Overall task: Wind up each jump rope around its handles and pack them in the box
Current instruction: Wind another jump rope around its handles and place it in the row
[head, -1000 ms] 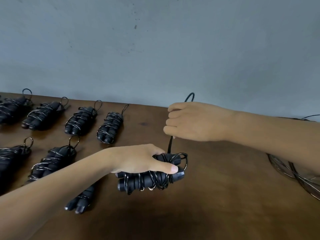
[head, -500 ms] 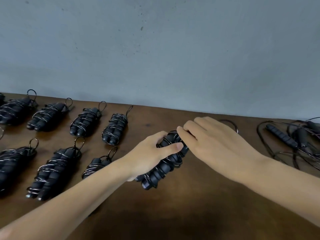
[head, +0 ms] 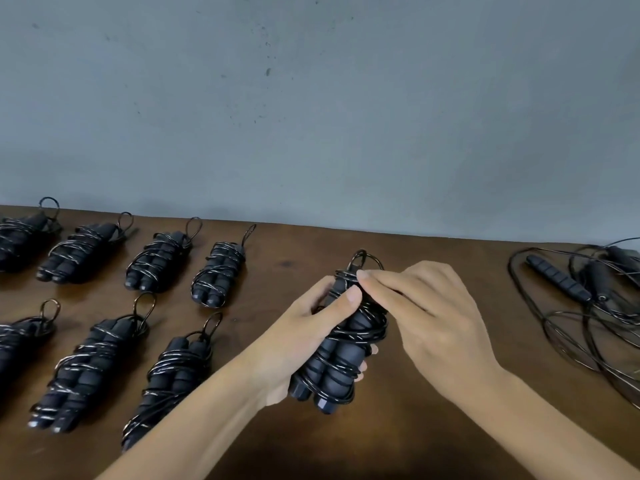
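Gripping wound jump rope [head: 341, 355]: left hand [head: 304, 337] closed; right hand [head: 429, 320] pinching loop.

packing workbench: wound jump ropes [head: 218, 268] rowed on wooden table [head: 433, 427], bare wall [head: 311, 116].

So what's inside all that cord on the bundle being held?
Two black foam handles side by side inside the cord. The left hand covers the bundle's left side.

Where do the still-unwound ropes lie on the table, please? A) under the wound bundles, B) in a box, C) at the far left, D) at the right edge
D: the loose ropes sprawl at the table's right edge, while the wound bundles sit in rows to the left; no box is in view.
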A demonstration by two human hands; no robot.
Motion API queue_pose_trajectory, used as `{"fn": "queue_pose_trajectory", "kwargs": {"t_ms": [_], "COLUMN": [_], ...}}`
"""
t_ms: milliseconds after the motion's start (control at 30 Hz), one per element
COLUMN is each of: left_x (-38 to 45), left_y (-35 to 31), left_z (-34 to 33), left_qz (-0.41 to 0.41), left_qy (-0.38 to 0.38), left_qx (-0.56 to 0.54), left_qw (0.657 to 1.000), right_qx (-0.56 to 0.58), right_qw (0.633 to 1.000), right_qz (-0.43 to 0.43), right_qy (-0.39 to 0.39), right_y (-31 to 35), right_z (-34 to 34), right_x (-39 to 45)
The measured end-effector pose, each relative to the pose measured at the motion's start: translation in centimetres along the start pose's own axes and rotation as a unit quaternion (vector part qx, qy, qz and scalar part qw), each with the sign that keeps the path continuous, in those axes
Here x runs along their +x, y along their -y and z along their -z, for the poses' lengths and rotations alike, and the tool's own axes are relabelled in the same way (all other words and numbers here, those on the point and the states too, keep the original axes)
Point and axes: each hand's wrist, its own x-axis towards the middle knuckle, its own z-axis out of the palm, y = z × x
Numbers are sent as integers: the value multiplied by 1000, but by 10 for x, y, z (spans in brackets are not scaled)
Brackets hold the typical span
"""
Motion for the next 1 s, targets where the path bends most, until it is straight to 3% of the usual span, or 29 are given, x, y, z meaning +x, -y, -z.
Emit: {"fn": "queue_pose_trajectory", "kwargs": {"t_ms": [100,233,400,533,633,700,733,767,833,867,1000], "left_x": [1,-8,12,6,2,6,7,6,5,5,5], "left_y": [-4,-5,3,6,10,11,12,13,16,17,21], "left_z": [1,5,-4,-11,-6,-3,0,1,4,5,12], "left_qz": [-5,47,33,-42,-119,-139,-142,-145,-139,-132,-130], "left_qy": [14,74,12,-80,-114,-140,-154,-165,-172,-175,-207], "left_qx": [7,10,4,0,71,122,138,146,135,123,129], "left_qw": [1000,996,999,996,984,973,968,965,966,968,961], "right_qx": [29,60,88,95,99,154,215,304,491,542,622], "right_qw": [998,996,993,980,951,896,849,786,624,575,518], "right_qz": [-31,-46,-41,-158,-292,-417,-482,-538,-604,-607,-580], "right_qy": [-37,-48,-62,-74,-12,17,16,-5,-67,-85,-93], "right_y": [4,6,9,7,16,30,36,40,45,47,51], "right_z": [-7,-16,-22,-26,-28,-30,-31,-31,-28,-24,-20], "right_x": [1,-5,-9,-13,-17,-17,-15,-13,-5,-2,-5]}}
